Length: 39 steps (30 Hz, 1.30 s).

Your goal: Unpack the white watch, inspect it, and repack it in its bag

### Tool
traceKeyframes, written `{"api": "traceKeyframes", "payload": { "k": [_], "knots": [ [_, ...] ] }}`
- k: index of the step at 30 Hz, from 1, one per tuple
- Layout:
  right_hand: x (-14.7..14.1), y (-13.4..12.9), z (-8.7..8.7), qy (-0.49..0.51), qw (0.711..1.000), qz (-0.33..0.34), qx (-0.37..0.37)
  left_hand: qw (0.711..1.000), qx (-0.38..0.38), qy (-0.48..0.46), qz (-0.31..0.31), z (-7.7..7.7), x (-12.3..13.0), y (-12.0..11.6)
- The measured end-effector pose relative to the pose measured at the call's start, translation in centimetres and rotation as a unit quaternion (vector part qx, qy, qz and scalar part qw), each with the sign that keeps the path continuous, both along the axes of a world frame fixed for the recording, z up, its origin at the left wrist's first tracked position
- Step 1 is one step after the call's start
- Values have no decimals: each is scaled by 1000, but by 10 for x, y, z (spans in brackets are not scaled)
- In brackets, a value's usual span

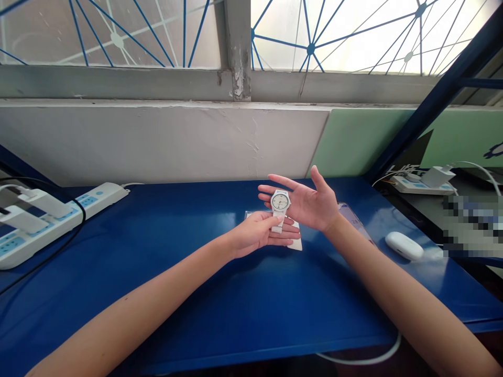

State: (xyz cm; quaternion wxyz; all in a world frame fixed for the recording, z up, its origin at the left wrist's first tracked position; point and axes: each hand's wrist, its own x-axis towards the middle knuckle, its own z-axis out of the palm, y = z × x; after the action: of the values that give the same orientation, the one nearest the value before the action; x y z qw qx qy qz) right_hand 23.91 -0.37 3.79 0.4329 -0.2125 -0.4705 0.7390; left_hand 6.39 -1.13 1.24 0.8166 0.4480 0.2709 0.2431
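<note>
A white wristwatch [280, 201] with a round pale dial is held up over the middle of the desk. My left hand [257, 232] grips its lower strap, thumb on top and the other fingers stretched out beneath. Just behind and to the right, my right hand [308, 201] is open, palm up, with fingers spread to the left behind the watch. Whether the right fingers touch the watch, I cannot tell. Partly hidden under my left fingers, a white card-like piece [296, 243] lies on the blue desk [176, 220].
A white power strip [100, 195] with plugged-in chargers and a black cable [80, 222] lies at left. To the right are a phone [356, 222], partly behind my right forearm, and a white earbud case [404, 245]. Another power strip [424, 185] sits beyond a blue slanted post [416, 115].
</note>
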Motion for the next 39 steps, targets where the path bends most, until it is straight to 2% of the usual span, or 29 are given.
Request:
{"api": "traceKeyframes", "payload": {
  "k": [5, 10, 14, 19, 24, 35, 39],
  "knots": [
    [1, -3, 7, -9, 1000, 3, 26, 1000, 5, -1, 17, 4, 1, 0],
    [1, 0, 6, -15, 999, 5, 34, 1000, -5, 6, 13, 3, 0, 0],
    [0, 1, 3, -19, 999, -4, 29, 1000, 0, 11, -24, 2, -3, 1],
    [0, 1, 1, -14, 1000, 16, 3, 998, 15, 4, -57, 0, -4, 1],
    [0, 0, 0, 18, 999, 37, -1, 999, 16, 7, -51, -1, -3, 1],
    [3, 0, 1, 32, 999, 28, -1, 1000, 26, 3, 3, 2, 0, -2],
    [5, 2, -1, 38, 999, 28, 8, 999, 34, 10, 5, 3, -1, 0]
  ]
}}
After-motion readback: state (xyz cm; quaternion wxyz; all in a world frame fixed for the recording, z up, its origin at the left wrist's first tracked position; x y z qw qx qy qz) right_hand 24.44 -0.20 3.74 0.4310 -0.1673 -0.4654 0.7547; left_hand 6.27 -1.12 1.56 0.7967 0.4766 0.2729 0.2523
